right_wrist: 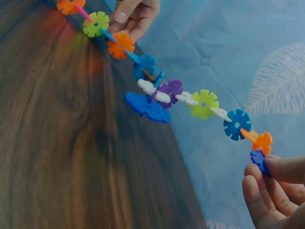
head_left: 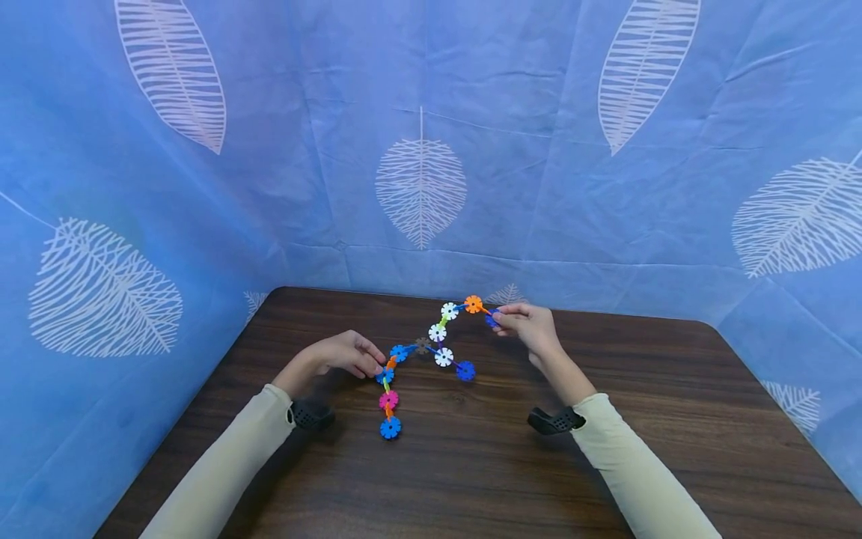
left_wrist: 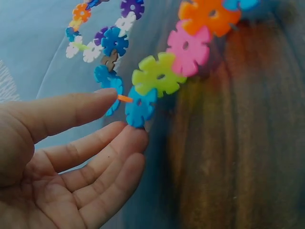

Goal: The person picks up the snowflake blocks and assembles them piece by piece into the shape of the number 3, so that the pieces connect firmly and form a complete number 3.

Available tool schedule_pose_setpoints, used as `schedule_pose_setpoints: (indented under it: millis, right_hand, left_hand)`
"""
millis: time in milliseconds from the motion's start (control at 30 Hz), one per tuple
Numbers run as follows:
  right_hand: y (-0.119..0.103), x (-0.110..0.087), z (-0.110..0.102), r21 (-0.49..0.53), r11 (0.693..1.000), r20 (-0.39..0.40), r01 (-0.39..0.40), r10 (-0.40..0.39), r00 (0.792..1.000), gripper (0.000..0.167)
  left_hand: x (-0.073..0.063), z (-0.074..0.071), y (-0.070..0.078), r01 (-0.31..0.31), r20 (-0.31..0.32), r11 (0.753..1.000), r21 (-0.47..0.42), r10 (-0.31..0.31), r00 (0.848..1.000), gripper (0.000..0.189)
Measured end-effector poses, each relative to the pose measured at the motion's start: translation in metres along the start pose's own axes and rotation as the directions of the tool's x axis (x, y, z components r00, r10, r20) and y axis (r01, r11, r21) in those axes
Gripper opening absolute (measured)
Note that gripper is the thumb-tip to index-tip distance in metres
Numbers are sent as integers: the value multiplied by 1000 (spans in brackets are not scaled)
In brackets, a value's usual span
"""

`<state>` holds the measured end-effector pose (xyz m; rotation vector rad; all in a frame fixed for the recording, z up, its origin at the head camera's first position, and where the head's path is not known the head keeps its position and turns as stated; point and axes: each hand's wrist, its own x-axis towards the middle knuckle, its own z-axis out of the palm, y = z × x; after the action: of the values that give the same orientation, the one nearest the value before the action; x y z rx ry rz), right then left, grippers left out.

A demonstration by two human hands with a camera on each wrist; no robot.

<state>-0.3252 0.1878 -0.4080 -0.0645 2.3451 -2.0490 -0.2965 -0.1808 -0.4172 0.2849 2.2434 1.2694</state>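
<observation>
A chain of interlocking plastic snowflake discs (head_left: 444, 357) in many colours stretches between both hands above the table. My left hand (head_left: 346, 353) pinches it near one end, thumb and fingertips at a blue disc (left_wrist: 140, 107) and the orange disc (left_wrist: 125, 98) slotted into it. From there a short tail with a pink disc (head_left: 388, 400) hangs down to a blue disc (head_left: 390, 428). At the far end, my right hand (head_left: 528, 327) pinches a dark blue disc (right_wrist: 259, 162) joined to an orange one. Mid-chain, a side piece ends in a dark blue disc (head_left: 465, 371).
Below the hands lies a dark wood-grain table (head_left: 485, 464) with rounded back corners. A blue cloth (head_left: 512, 195) with white leaf prints hangs behind it and along the sides. Black wrist bands (head_left: 311, 415) sit at the cuffs of both pale sleeves.
</observation>
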Motion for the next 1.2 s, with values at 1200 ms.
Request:
schedule_pose_setpoints:
  millis: [1200]
  right_hand:
    - [30,-24,-48,-172,982,201,-81,115,973,38]
  left_hand:
    - [36,10,-4,3,-167,979,-204,-37,985,32]
